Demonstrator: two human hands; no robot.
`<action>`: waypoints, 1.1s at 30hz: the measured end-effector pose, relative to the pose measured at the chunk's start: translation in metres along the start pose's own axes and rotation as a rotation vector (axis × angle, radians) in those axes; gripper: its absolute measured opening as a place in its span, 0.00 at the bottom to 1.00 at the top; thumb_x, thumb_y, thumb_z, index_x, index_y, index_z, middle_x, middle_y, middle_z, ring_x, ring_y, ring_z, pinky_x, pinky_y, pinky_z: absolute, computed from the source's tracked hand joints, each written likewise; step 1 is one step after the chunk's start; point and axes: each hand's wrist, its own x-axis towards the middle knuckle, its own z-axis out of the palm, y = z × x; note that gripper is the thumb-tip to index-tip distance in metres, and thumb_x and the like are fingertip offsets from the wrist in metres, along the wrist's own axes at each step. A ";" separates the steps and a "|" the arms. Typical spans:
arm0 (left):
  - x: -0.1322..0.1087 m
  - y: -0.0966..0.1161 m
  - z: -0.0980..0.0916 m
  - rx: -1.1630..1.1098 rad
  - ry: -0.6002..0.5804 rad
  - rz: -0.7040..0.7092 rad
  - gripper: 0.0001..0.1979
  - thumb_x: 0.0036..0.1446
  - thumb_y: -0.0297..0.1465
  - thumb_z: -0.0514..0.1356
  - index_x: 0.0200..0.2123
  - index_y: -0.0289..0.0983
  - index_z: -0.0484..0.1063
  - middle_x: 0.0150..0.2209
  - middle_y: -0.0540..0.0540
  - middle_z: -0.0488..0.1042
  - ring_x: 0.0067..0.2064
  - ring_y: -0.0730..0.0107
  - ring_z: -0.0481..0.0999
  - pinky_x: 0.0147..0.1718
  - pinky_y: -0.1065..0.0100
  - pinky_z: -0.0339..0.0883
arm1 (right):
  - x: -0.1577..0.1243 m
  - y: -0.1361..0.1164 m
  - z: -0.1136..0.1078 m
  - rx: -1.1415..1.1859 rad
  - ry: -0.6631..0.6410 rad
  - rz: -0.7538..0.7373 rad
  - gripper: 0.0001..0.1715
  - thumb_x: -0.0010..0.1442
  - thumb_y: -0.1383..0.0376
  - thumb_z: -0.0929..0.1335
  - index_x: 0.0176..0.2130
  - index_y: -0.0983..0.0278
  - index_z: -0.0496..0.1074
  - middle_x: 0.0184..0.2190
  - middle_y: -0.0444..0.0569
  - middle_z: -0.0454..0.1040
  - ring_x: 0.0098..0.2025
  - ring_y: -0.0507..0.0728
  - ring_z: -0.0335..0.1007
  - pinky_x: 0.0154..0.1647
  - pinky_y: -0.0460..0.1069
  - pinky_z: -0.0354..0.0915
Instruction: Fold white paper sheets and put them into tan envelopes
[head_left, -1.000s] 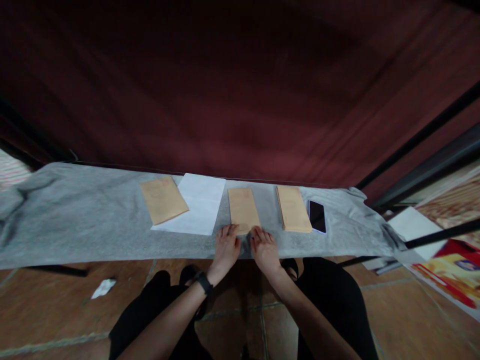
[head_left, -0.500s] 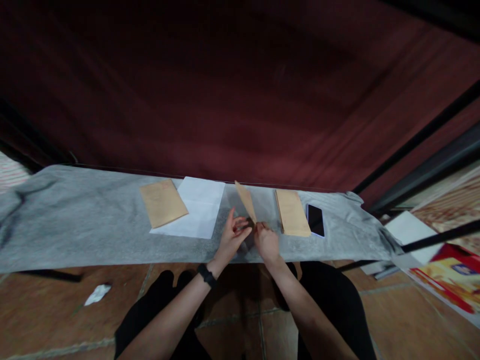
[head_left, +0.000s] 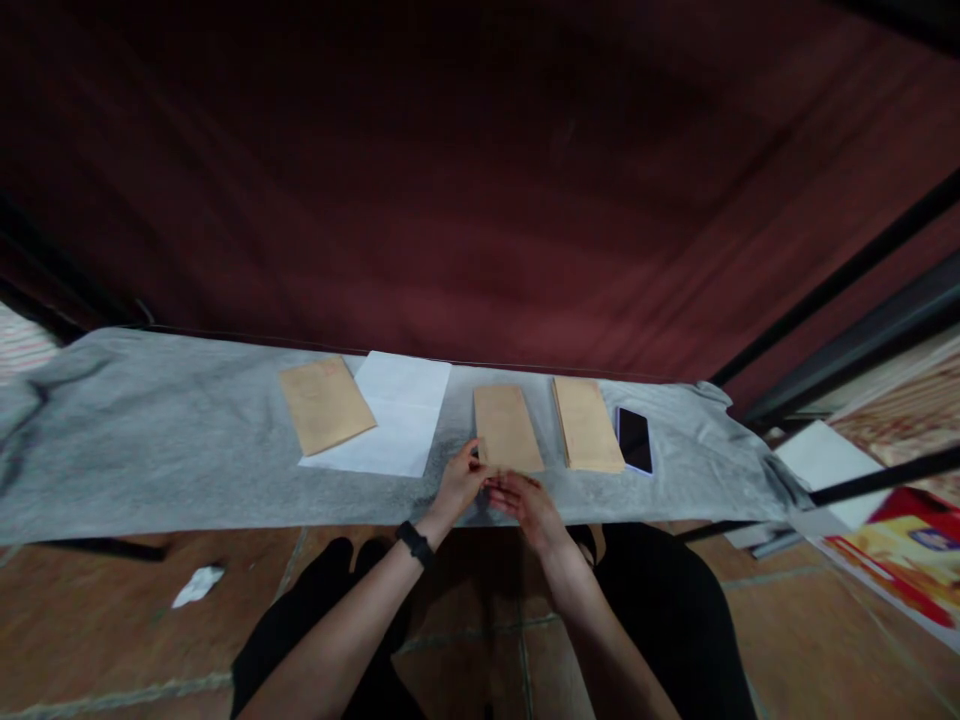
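Note:
A brown envelope (head_left: 508, 425) lies almost flat on the grey cloth between my hands and the wall side. My left hand (head_left: 460, 482) pinches its near left corner. At the near edge, my right hand (head_left: 525, 497) has its fingers stretched out, touching or just beside the envelope. To the right is a stack of brown envelopes (head_left: 589, 424). On the left another brown envelope (head_left: 328, 404) overlaps a white sheet of paper (head_left: 405, 415).
A phone (head_left: 634, 440) lies right of the stack. The grey cloth (head_left: 187, 440) covers a narrow table in front of a dark red surface. A crumpled white tissue (head_left: 198, 586) is on the tiled floor, and a red and yellow box (head_left: 911, 555) stands at the right.
The middle envelope has gone from tilted on edge to nearly flat. My left hand now grips its corner, and my right hand has let go, moved nearer to me and spread its fingers.

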 end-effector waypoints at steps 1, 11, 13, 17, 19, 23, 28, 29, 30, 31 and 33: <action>0.000 0.002 -0.003 0.072 -0.009 -0.020 0.29 0.52 0.22 0.58 0.60 0.34 0.66 0.24 0.56 0.72 0.25 0.72 0.74 0.28 0.72 0.67 | -0.003 -0.002 -0.002 -0.127 -0.013 -0.026 0.22 0.57 0.48 0.70 0.36 0.65 0.78 0.35 0.54 0.83 0.33 0.60 0.81 0.38 0.55 0.78; -0.029 0.030 -0.008 0.853 0.001 0.083 0.18 0.63 0.23 0.51 0.53 0.36 0.73 0.48 0.38 0.78 0.48 0.61 0.78 0.50 0.62 0.69 | -0.023 0.004 -0.030 -1.579 0.020 -0.768 0.30 0.72 0.58 0.60 0.70 0.59 0.56 0.69 0.52 0.59 0.70 0.61 0.55 0.71 0.62 0.51; -0.030 0.030 -0.003 0.952 0.046 0.205 0.18 0.66 0.27 0.50 0.53 0.35 0.73 0.53 0.37 0.76 0.54 0.58 0.75 0.54 0.58 0.67 | -0.022 0.010 -0.033 -1.643 0.035 -0.781 0.31 0.73 0.58 0.60 0.70 0.60 0.55 0.70 0.52 0.58 0.70 0.61 0.55 0.71 0.62 0.51; -0.016 0.019 0.010 0.983 -0.091 0.515 0.22 0.70 0.33 0.46 0.63 0.36 0.66 0.66 0.41 0.65 0.68 0.59 0.61 0.65 0.55 0.57 | -0.017 0.017 -0.035 -1.647 0.061 -0.811 0.28 0.72 0.57 0.60 0.67 0.64 0.62 0.67 0.55 0.62 0.70 0.62 0.57 0.71 0.62 0.51; -0.004 0.011 0.015 1.025 -0.175 0.563 0.24 0.71 0.34 0.43 0.65 0.36 0.63 0.68 0.41 0.62 0.70 0.61 0.57 0.67 0.55 0.52 | -0.015 0.019 -0.036 -1.630 0.076 -0.821 0.28 0.72 0.56 0.61 0.65 0.65 0.66 0.65 0.56 0.66 0.69 0.62 0.58 0.71 0.61 0.51; 0.028 0.003 0.021 1.109 -0.223 0.549 0.27 0.71 0.35 0.40 0.69 0.37 0.58 0.71 0.43 0.57 0.72 0.62 0.53 0.69 0.54 0.47 | -0.012 0.021 -0.036 -1.577 0.097 -0.835 0.29 0.71 0.55 0.61 0.65 0.64 0.65 0.65 0.54 0.67 0.68 0.62 0.59 0.71 0.61 0.51; 0.081 0.010 0.033 1.160 -0.206 0.447 0.28 0.70 0.38 0.41 0.70 0.38 0.56 0.72 0.45 0.54 0.73 0.61 0.50 0.70 0.53 0.42 | -0.012 0.017 -0.036 -1.552 0.099 -0.832 0.32 0.71 0.52 0.61 0.69 0.59 0.58 0.68 0.51 0.62 0.68 0.62 0.59 0.70 0.61 0.52; 0.090 0.011 0.037 1.164 -0.191 0.434 0.28 0.70 0.38 0.41 0.70 0.38 0.55 0.72 0.45 0.54 0.73 0.61 0.50 0.70 0.53 0.40 | -0.012 0.016 -0.035 -1.553 0.098 -0.832 0.33 0.71 0.52 0.61 0.70 0.59 0.56 0.68 0.51 0.61 0.68 0.62 0.59 0.69 0.60 0.52; 0.099 0.013 0.040 1.165 -0.177 0.424 0.29 0.70 0.38 0.41 0.70 0.37 0.55 0.72 0.45 0.54 0.73 0.61 0.49 0.70 0.52 0.39 | -0.012 0.015 -0.035 -1.552 0.096 -0.834 0.34 0.71 0.52 0.61 0.70 0.58 0.55 0.69 0.51 0.61 0.68 0.62 0.59 0.69 0.60 0.52; 0.107 0.014 0.042 1.164 -0.163 0.415 0.29 0.70 0.38 0.41 0.71 0.37 0.54 0.72 0.45 0.54 0.73 0.61 0.49 0.70 0.52 0.38 | -0.012 0.015 -0.035 -1.550 0.094 -0.837 0.34 0.71 0.52 0.61 0.71 0.58 0.54 0.69 0.51 0.61 0.68 0.61 0.58 0.69 0.60 0.52; 0.121 0.016 0.047 1.159 -0.141 0.391 0.30 0.70 0.38 0.40 0.71 0.37 0.53 0.72 0.45 0.54 0.73 0.60 0.48 0.70 0.51 0.36 | -0.013 0.014 -0.035 -1.542 0.091 -0.842 0.34 0.71 0.52 0.62 0.71 0.58 0.53 0.69 0.51 0.61 0.69 0.61 0.57 0.70 0.60 0.52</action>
